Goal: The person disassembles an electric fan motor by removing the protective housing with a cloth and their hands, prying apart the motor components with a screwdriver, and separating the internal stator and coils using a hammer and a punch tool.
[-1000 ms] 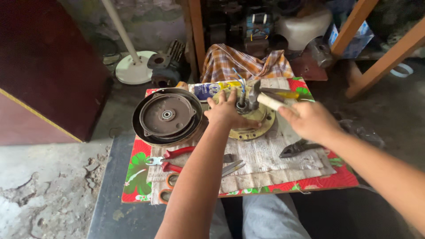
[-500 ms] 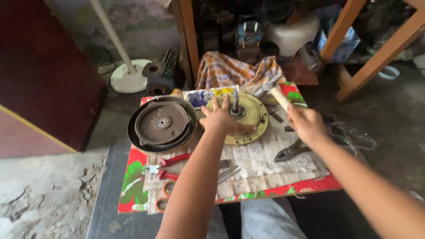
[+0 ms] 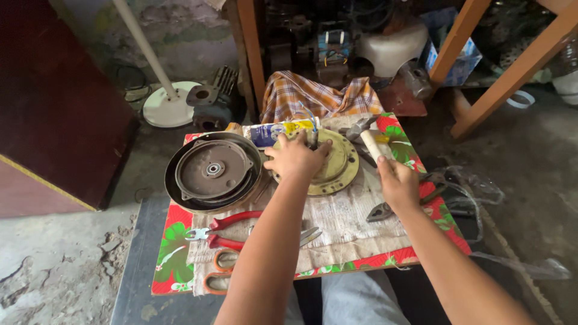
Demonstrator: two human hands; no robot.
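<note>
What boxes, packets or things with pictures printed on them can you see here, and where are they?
Blue, white and yellow printed packet: lying flat at the table's far edge, just beyond the left hand.
Blue and white cardboard box: on the floor behind the table, between orange wooden legs.
No screens or signs.

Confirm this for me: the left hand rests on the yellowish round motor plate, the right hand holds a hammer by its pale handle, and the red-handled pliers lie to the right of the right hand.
Not quite. The left hand is on the yellowish round plate and the right hand holds the hammer, but the head view shows the red-handled pliers lying left of both arms, below the dark round housing.
</note>
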